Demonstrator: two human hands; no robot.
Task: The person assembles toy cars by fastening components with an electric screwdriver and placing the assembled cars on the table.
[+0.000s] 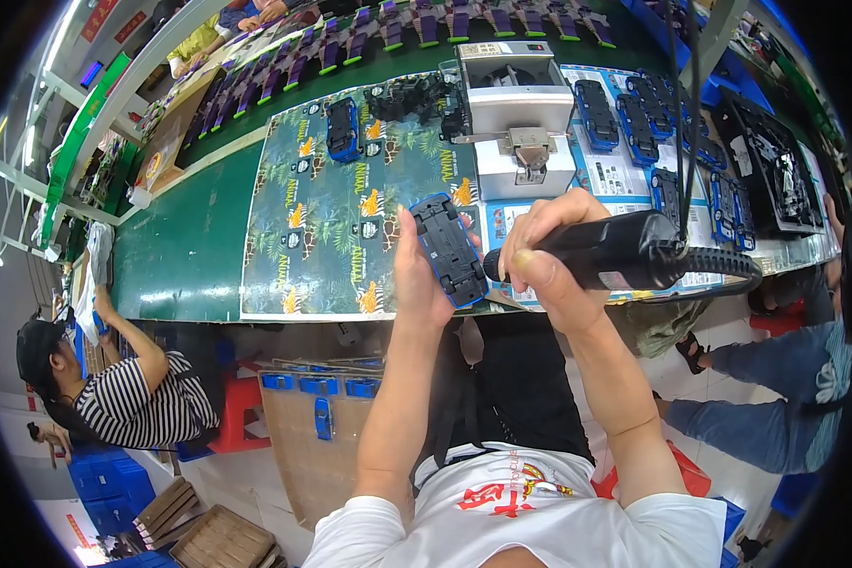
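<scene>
My left hand (pixel 420 275) holds a blue toy car (pixel 449 251) with its black underside facing up, fingers wrapped along its side. In my right hand (pixel 556 248) is a black electric screwdriver (pixel 625 250), lying nearly level with its tip pointing left toward the car's lower end. Whether the tip touches the car is hidden by my fingers. A thick black cord runs from the screwdriver's rear end. Just beyond my hands stands a white and metal machine (pixel 516 104) with a small metal bracket on its front.
Another upturned blue car (pixel 343 130) lies on the patterned sheet (pixel 327 227), near a pile of black parts (pixel 409 97). Several upturned cars (pixel 596 115) cover the right side beside a black tray (pixel 767 166). Purple and green pieces (pixel 355 47) line the far belt. A person in stripes (pixel 137 388) sits at left.
</scene>
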